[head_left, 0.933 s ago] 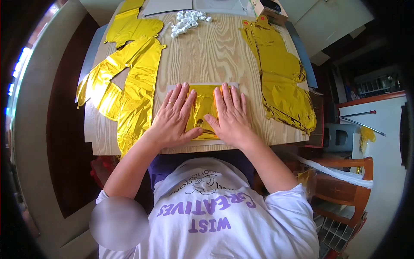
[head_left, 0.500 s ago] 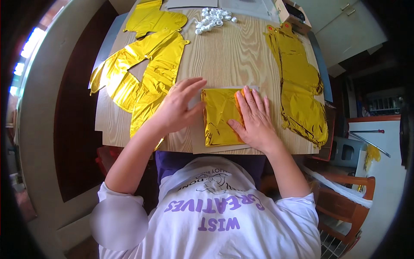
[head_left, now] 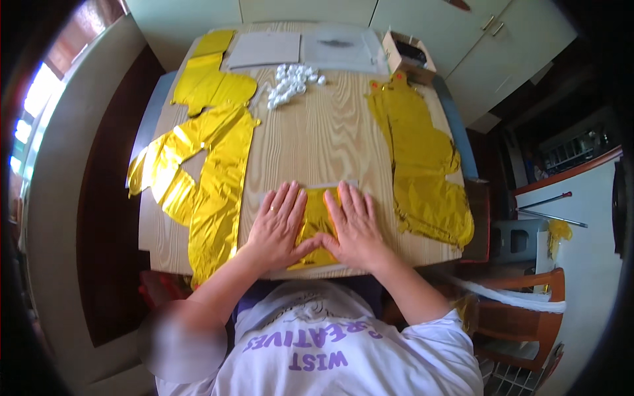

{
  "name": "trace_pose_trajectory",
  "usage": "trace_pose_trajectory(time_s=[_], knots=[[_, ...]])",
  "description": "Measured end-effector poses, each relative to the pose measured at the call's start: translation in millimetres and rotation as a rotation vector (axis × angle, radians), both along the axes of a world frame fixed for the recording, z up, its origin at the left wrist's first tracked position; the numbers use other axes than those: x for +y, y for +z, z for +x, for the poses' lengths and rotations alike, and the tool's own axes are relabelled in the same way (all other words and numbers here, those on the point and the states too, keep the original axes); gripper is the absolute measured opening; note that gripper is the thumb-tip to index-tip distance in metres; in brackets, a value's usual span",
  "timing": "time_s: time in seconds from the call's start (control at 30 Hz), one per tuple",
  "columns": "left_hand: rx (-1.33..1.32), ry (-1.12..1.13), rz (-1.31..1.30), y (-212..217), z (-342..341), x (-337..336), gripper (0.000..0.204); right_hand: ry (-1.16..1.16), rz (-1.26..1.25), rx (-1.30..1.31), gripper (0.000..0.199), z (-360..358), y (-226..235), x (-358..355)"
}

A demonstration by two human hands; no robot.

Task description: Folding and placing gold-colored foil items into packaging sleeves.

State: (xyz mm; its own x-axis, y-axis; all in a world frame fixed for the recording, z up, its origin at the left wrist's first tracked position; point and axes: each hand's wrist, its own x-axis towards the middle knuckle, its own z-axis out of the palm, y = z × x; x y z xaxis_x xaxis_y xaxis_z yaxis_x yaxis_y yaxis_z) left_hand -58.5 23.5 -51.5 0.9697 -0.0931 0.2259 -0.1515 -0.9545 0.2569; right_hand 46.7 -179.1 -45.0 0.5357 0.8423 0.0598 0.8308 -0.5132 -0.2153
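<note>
A folded gold foil balloon (head_left: 317, 214) lies flat on the wooden table (head_left: 317, 138) near its front edge. My left hand (head_left: 277, 224) presses palm down on the balloon's left half, fingers spread and pointing away from me. My right hand (head_left: 355, 226) lies flat on its right half, thumb touching my left thumb. Only a strip of gold shows between the two hands; the rest is covered. Neither hand grips anything.
Flat gold foil balloons lie at the table's left (head_left: 198, 178) and right (head_left: 422, 165). A heap of small white pieces (head_left: 290, 82) sits at the back middle, with grey sheets (head_left: 304, 49) and a small cardboard box (head_left: 409, 56) behind. A wooden chair (head_left: 528, 310) stands at my right.
Both hands have moved inward over the folded balloon, so they now cover most of it. The head has tilted, so the table sits lower in the view.
</note>
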Motion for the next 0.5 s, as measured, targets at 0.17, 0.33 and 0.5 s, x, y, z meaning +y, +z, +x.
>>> trace_pose_trajectory(time_s=[0.17,0.33,0.5], knots=[[0.164,-0.024,0.029,11.2,12.4,-1.5,0.095,-0.168,0.133,0.414,0.057,100.4,60.2,22.2],[0.218,-0.068,-0.002,16.8,26.4,-8.9,0.097,-0.354,0.400,0.310,0.027,311.5,49.9,115.0],[0.216,-0.067,-0.109,18.9,27.5,-4.0,0.091,-0.633,0.339,0.173,0.042,434.2,5.1,202.1]])
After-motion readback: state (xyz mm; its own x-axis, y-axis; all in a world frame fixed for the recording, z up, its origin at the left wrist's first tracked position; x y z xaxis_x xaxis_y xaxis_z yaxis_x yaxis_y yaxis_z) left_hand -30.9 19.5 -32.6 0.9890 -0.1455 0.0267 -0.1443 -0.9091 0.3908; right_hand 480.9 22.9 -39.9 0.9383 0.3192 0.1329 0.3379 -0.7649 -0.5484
